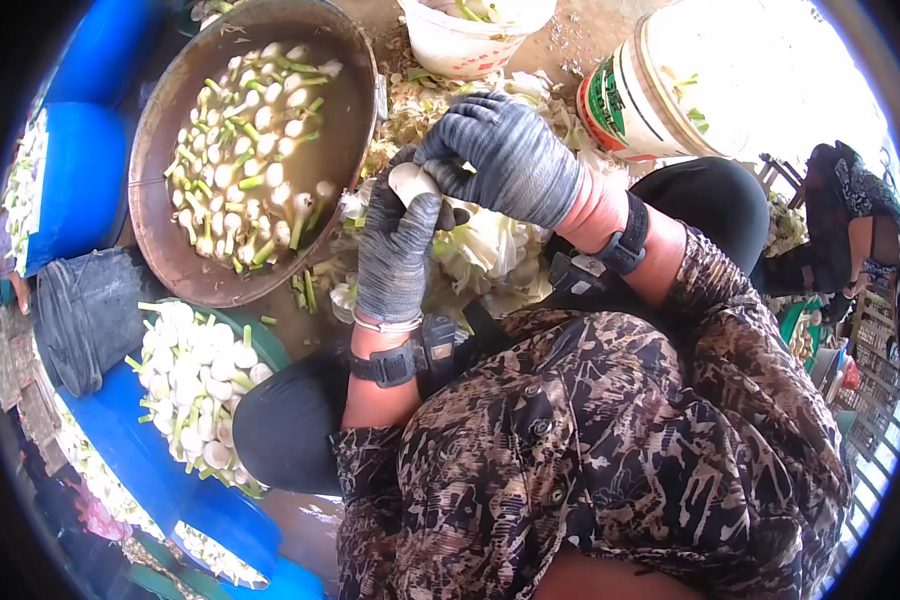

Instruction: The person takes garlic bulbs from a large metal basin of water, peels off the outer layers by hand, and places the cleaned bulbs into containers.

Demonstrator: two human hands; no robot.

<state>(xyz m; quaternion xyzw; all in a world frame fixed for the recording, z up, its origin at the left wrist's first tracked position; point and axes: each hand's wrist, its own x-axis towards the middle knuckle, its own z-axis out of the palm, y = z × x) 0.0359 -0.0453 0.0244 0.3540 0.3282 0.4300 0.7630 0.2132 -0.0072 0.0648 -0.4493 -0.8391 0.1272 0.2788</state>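
Note:
Both my hands wear grey knit gloves and meet in front of me. A white garlic bulb (411, 184) sits in my left hand (395, 245), its thumb pressed along the bulb's side. From the right, my right hand (510, 155) has its fingers curled and closed at the top of the same bulb; a small pale bit shows between them, too hidden to name. Beneath the hands lies a heap of loose garlic skins and leaves (490, 245).
A wide brown basin (150, 190) of water with garlic bulbs stands front left. Peeled garlic (200, 385) fills a green basin beside my left knee. A black bucket (90, 310), blue tubs (80, 180), a white tub (465, 45) and a white bucket (620, 100) surround me. Another person's leg (835, 230) is at right.

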